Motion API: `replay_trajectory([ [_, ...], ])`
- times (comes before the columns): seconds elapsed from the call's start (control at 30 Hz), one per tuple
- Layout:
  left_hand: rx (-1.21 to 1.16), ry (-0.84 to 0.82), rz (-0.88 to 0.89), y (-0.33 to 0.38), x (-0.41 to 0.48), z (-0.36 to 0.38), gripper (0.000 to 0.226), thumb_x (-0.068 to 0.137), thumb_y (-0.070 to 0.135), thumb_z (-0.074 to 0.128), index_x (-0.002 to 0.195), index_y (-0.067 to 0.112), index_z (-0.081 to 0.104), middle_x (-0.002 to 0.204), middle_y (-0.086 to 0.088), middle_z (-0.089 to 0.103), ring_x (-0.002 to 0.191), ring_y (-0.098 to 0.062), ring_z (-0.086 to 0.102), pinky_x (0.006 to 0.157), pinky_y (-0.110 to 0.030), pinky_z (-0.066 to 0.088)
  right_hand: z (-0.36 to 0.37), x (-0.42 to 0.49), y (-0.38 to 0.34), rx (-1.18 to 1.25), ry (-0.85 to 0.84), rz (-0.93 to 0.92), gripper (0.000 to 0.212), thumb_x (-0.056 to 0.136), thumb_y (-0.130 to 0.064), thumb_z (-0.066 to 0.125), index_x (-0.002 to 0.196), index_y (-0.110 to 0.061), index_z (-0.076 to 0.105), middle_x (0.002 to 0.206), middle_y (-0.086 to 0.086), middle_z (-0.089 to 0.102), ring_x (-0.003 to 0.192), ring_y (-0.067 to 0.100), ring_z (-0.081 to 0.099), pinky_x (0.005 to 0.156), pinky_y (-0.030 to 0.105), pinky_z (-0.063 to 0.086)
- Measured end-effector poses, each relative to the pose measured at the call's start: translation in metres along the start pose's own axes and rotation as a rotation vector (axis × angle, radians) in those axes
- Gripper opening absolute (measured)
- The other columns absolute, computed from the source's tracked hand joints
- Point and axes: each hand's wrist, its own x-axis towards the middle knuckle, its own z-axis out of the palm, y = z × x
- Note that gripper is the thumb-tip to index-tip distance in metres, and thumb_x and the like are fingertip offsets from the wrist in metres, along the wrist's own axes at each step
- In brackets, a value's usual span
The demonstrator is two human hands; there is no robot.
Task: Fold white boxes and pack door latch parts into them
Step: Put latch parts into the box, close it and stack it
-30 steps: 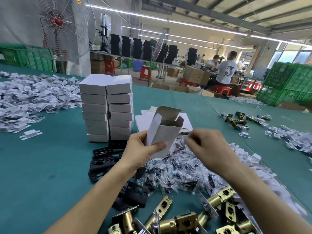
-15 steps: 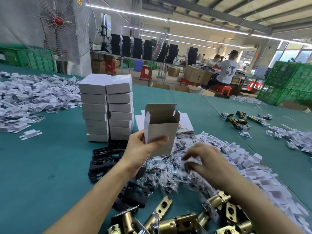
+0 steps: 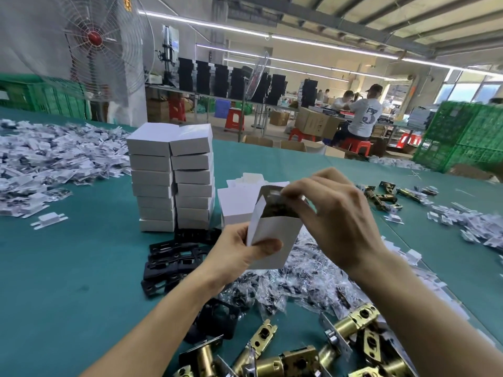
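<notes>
My left hand [image 3: 239, 254] grips an open white box [image 3: 275, 235] upright above the table, its top flaps open. My right hand [image 3: 334, 216] is at the box's mouth, fingers pinched on a small clear bag of parts [image 3: 275, 205] that sits partly inside the opening. Under the hands lies a heap of clear parts bags [image 3: 294, 281]. Black latch plates [image 3: 168, 262] lie to the left of it. Brass latch bolts [image 3: 294, 360] lie at the near edge.
Two stacks of closed white boxes [image 3: 171, 180] stand left of centre, with flat box blanks [image 3: 236, 202] behind the held box. White paper pieces [image 3: 40, 164] pile up at far left and right. Green crates [image 3: 468, 137] and seated workers [image 3: 364, 115] are beyond the teal table [image 3: 68, 268].
My right hand dipped to the bag heap, took a bag and rose to the box's mouth. My left hand kept the box, now tilted slightly.
</notes>
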Motion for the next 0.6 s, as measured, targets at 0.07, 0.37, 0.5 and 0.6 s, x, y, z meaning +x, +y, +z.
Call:
replay_trajectory([
  [0.07,-0.001,0.002,-0.001,0.0,0.0003,-0.0001,0.019,0.065,0.032,0.082,0.085,0.03,0.081,0.088,0.001,0.078,0.078,-0.009,0.071,0.07,-0.019,0.055,0.0007,-0.0025,0.0008,-0.045,-0.029,-0.012,0.01,0.085,-0.024,0.069,0.084,-0.016,0.074,0.073,-0.002,0.071,0.077,0.028,0.057,0.066,0.04,0.044],
  [0.37,0.023,0.027,-0.016,-0.0019,0.0015,-0.0011,0.026,0.063,0.029,0.083,0.089,0.024,0.079,0.09,-0.002,0.078,0.08,-0.012,0.071,0.075,-0.023,0.058,-0.0076,0.0061,0.0025,0.014,-0.195,0.036,0.005,0.086,-0.014,0.074,0.086,-0.019,0.075,0.076,-0.003,0.073,0.075,0.027,0.05,0.066,0.039,0.043],
  [0.5,0.06,-0.005,-0.033,-0.0047,-0.0003,0.0012,0.029,0.066,0.033,0.082,0.093,0.023,0.078,0.092,-0.004,0.078,0.084,-0.018,0.072,0.083,-0.036,0.059,-0.0036,0.0064,-0.0027,-0.031,-0.364,0.088,0.019,0.096,-0.023,0.06,0.104,-0.032,0.074,0.095,-0.01,0.074,0.085,0.019,0.046,0.074,0.034,0.035],
  [0.6,0.06,0.013,-0.034,-0.0054,-0.0003,0.0015,0.031,0.065,0.034,0.082,0.093,0.022,0.078,0.092,-0.004,0.078,0.084,-0.018,0.072,0.079,-0.033,0.059,-0.0036,0.0052,-0.0032,0.003,-0.449,0.142,0.025,0.098,-0.024,0.052,0.113,-0.034,0.069,0.107,-0.009,0.068,0.098,0.019,0.052,0.084,0.038,0.042],
])
